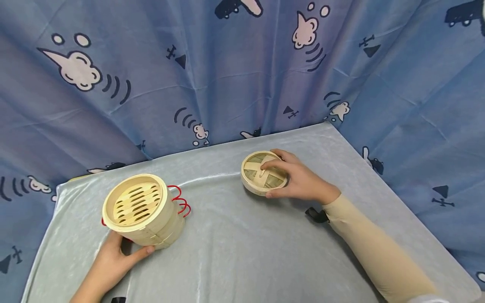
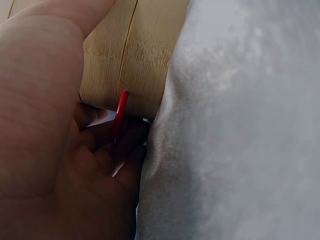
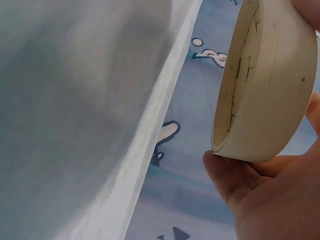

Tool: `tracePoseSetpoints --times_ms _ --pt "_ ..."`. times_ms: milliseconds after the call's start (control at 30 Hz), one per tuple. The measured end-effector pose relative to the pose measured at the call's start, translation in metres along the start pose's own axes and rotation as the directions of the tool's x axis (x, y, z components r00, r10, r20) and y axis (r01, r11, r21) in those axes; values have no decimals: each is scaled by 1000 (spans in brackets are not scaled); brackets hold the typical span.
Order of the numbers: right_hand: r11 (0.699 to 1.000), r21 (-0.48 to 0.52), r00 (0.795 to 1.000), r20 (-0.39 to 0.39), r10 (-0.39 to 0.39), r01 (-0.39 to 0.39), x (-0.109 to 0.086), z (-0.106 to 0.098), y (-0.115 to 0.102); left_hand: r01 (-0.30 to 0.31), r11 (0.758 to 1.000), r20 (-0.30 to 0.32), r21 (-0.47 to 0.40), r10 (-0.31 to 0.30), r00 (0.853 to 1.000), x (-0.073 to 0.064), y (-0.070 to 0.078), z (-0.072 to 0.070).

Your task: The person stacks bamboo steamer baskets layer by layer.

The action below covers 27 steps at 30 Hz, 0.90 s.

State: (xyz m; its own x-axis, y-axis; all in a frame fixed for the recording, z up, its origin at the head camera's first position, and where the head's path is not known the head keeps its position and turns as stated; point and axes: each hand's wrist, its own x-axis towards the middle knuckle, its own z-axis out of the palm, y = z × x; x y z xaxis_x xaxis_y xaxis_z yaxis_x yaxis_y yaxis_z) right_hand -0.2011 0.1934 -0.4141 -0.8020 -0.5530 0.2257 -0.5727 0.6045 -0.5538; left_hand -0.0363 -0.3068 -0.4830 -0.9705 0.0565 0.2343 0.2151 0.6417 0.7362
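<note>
A table [image 1: 235, 252] draped in pale grey cloth is seen, backed on three sides by a blue curtain [image 1: 227, 71] printed with cartoon clouds and planes.

One stacked bamboo steamer [image 1: 141, 209] is set near the table's left edge, toward the front. Its top is uncovered, so the slatted floor of the upper tier is shown, and it is tilted slightly toward the camera. Three red wire loops [image 1: 181, 200] are counted on its right side; a fourth is glimpsed on the left, and in the left wrist view one red wire [image 2: 120, 114] is seen against the bamboo wall [image 2: 135, 55]. The steamer is gripped at its lower front by the left hand [image 1: 111, 263], with the thumb curled along the wall and the fingers tucked underneath.

One woven bamboo lid [image 1: 264, 173] is found toward the far right of the table, well apart from the steamer. It is clasped from above by the right hand [image 1: 299, 179], thumb on the near rim, fingers curled over the top. In the right wrist view the lid [image 3: 260, 85] appears raised off the cloth, though this cannot be confirmed from the head view.

A small black object [image 1: 316, 215] is partly hidden under the right forearm.
</note>
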Motion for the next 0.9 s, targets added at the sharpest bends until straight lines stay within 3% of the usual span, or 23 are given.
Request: tracePoseSetpoints --times_ms 533,700,900 --pt "993 67 995 -18 -98 99 34 10 -35 -5 1000 -13 16 6 1000 1 -4 0" --pt "987 82 990 -47 -137 140 41 9 -44 -12 1000 -11 9 13 1000 5 2 1" --pt "980 101 985 -35 -170 173 50 12 -58 -16 1000 -12 11 16 1000 0 -4 2"
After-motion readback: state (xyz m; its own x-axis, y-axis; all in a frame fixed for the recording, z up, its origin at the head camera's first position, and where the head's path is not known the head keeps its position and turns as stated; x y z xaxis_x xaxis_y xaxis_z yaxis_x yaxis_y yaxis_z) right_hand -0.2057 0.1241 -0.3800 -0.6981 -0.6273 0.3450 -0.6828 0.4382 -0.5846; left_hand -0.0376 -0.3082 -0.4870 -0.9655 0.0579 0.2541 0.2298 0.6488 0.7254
